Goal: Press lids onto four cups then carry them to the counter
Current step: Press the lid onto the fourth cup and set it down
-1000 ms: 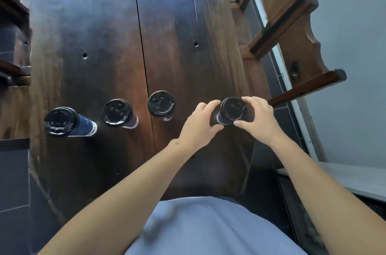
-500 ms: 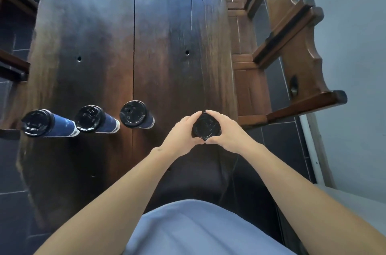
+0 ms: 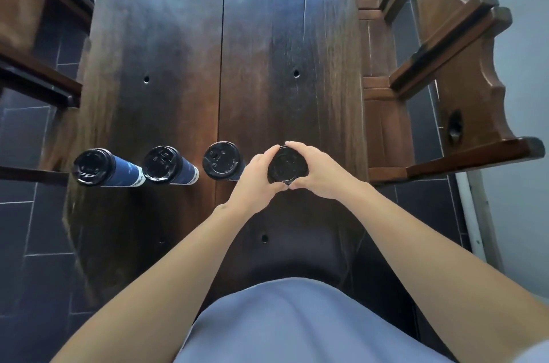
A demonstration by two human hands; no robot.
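Four blue paper cups with black lids stand in a row on the dark wooden table (image 3: 178, 65). The left cup (image 3: 98, 168), the second cup (image 3: 166, 166) and the third cup (image 3: 222, 161) stand free. The rightmost cup's black lid (image 3: 286, 165) is ringed by both hands. My left hand (image 3: 258, 177) wraps its left side, my right hand (image 3: 318, 169) its right side, thumbs meeting at the near rim. The cup body under that lid is hidden.
A wooden bench or chair frame (image 3: 451, 71) stands along the table's right edge. More wooden furniture (image 3: 32, 44) sits at the left. Dark floor tiles (image 3: 26, 243) flank the table. My light blue shirt (image 3: 297, 324) fills the bottom.
The view has shifted, so the row of cups sits further right in frame. Both hands have closed tighter around the rightmost lid, thumbs now touching at its near rim.
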